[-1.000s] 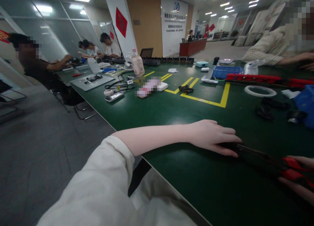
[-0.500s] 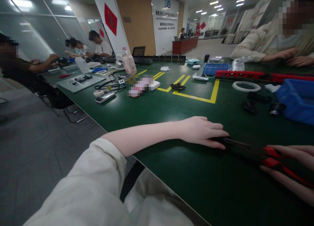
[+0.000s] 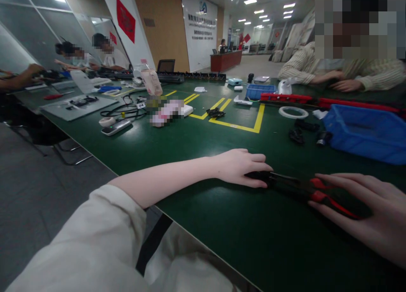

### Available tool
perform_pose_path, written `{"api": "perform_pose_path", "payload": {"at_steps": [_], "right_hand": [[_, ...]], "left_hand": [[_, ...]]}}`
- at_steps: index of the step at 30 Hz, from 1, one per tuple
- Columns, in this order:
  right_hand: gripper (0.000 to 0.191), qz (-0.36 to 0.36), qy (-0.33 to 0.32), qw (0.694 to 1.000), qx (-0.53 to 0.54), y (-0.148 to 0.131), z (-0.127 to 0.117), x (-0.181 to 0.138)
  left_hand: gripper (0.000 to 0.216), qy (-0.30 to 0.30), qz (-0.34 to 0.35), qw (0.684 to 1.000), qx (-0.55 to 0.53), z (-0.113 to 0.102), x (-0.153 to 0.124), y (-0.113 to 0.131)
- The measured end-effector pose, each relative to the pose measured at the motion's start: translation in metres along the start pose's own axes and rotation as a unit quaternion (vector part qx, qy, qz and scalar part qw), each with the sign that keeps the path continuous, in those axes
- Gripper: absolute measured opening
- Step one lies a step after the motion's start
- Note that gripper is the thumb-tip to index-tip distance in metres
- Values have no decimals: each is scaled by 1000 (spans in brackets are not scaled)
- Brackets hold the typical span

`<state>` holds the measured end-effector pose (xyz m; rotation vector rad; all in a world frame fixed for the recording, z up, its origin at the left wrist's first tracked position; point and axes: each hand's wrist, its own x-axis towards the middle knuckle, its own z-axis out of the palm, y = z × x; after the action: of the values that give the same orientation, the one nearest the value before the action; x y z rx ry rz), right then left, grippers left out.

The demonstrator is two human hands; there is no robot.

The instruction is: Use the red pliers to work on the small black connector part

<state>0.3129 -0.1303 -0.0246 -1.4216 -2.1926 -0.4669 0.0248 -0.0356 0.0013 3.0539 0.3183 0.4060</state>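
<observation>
Lengthwise, black tool lies L-R, red end twd right hand.

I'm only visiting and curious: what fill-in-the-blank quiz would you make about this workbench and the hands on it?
The left hand rests on one end of a long black bar with ____ parts.
The table top is dark ____.
Beyond the right hand stands a ____ bin.
The white ring lies beside lines of ____ tape.
Missing words: red; green; blue; yellow.
</observation>
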Motion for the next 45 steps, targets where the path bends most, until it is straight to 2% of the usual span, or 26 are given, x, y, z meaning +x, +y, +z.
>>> {"api": "perform_pose_path", "payload": {"at_steps": [3,7,20,25,29,35,40,45], "right_hand": [[45,-40,0,999,1,-3,-8,5],[46,-30,-4,999,18,5,-8,6],[48,38,-146,981,125,17,-4,6],[51,37,-157,980,120,14,-12,7],[64,44,-184,977,95,22,-20,7],[72,79,-248,961,99,33,-31,7],[70,112,-243,954,136,26,-35,7],[54,152,-208,951,169,19,-39,8]], "left_hand": [[43,-4,-5,1000,4,0,-1,0],[44,-6,2,1000,8,-1,-2,-2],[46,-27,14,999,21,-4,-2,-2],[48,14,30,999,-11,-5,-3,-2],[31,58,44,997,-33,-3,-4,-1],[20,61,35,995,-69,2,-3,0],[18,65,13,993,-102,3,-2,0],[17,56,3,994,-99,2,-3,1]]}}
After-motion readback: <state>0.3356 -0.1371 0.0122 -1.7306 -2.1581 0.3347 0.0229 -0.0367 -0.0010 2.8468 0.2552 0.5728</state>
